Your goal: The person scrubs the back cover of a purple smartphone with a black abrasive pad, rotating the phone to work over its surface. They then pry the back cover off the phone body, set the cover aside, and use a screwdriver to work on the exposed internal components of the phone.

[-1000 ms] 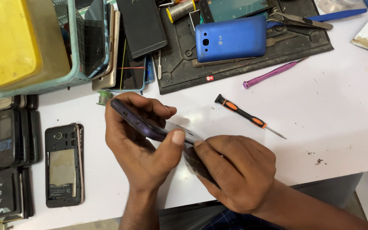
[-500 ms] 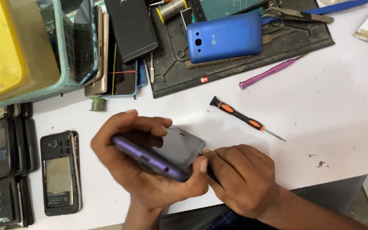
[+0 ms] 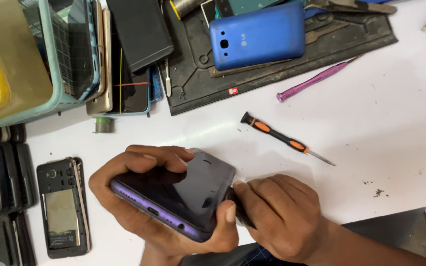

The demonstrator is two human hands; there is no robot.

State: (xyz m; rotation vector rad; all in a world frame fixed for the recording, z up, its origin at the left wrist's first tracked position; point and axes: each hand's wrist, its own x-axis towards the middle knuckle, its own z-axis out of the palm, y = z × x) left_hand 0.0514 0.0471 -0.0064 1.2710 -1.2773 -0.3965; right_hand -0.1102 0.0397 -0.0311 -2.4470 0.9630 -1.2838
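Two hands meet over the near edge of the white table (image 3: 395, 123). The left hand (image 3: 144, 207) wraps around a purple smartphone (image 3: 178, 197), fingers over its far edge and thumb on the near right corner, holding it tilted with the dark screen up. The right hand (image 3: 277, 216) is curled narrow, pressed against the phone's right edge; what it pinches is hidden. An orange-and-black screwdriver (image 3: 282, 139) lies just beyond, a blue phone (image 3: 257, 34) rests on the far black mat (image 3: 198, 83), and an opened phone (image 3: 62, 207) lies left.
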